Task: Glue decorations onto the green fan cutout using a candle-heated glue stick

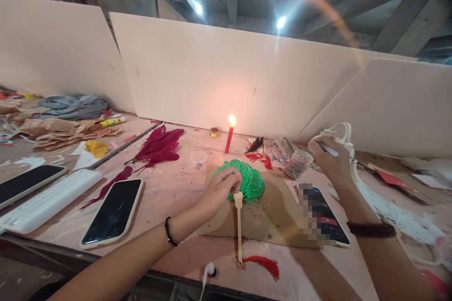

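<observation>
A green feather hand fan [250, 178] dotted with small pearl-like beads lies on a brown cardboard sheet [278, 225]. Its pale wooden handle [239, 230] points toward me and ends in a red tassel [266, 265]. Over the fan's lower left part, where the handle joins, my left hand [224, 183] is closed in a pinch; what its fingertips hold cannot be made out. My right hand [332, 162], off to the right, has its fingers wrapped around a white object [329, 149] beside looped white cord [341, 129]. A clear cup [298, 163] stands beside that hand.
A lit red candle [229, 138] stands behind the fan. Dark red feathers [158, 148] and a phone [113, 211] lie to the left, another phone [326, 216] to the right. White panels [212, 75] edge the table's back. An earphone [210, 270] rests in front.
</observation>
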`<state>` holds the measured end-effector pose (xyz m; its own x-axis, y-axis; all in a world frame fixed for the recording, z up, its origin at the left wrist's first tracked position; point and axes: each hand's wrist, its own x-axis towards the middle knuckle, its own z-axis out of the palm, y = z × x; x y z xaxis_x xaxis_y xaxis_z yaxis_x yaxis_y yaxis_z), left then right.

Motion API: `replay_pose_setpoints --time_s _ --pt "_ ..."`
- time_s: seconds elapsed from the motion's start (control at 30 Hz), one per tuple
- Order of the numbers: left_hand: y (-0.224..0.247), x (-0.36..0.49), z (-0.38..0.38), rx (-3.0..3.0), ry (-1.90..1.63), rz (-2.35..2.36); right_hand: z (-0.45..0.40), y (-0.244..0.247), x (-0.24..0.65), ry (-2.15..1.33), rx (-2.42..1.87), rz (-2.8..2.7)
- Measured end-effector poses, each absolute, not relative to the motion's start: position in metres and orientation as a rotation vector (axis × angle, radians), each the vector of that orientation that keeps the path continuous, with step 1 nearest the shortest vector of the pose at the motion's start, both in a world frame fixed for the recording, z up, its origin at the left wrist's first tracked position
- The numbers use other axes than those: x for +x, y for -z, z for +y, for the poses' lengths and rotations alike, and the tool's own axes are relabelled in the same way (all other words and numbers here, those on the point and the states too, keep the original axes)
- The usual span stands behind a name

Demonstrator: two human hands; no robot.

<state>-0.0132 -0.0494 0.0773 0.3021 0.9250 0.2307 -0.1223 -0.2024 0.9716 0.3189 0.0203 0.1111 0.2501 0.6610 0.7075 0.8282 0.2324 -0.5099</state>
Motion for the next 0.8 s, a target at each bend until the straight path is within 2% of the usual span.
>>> replay_pose_setpoints --time_s 0.17,0.33,0.63,0.8 --pt "-0.064 -0.013 -0.038 1.343 -1.153 0.797 0.052 -0.106 0.357 0.121 -1.615 -1.53" --pt "-0.065 -0.013 -0.039 1.256 -1.139 0.737 0.045 -0.106 0.354 0.115 -1.576 -1.53" --pt "-0.077 -0.018 -0.047 1.514 -1.089 0.642 -0.049 -0.089 0.228 -0.102 -1.167 -1.928" --pt "-0.07 -0.019 -0.042 1.536 -1.044 0.638 -0.068 -0.086 0.196 -0.073 -0.851 -2.1"
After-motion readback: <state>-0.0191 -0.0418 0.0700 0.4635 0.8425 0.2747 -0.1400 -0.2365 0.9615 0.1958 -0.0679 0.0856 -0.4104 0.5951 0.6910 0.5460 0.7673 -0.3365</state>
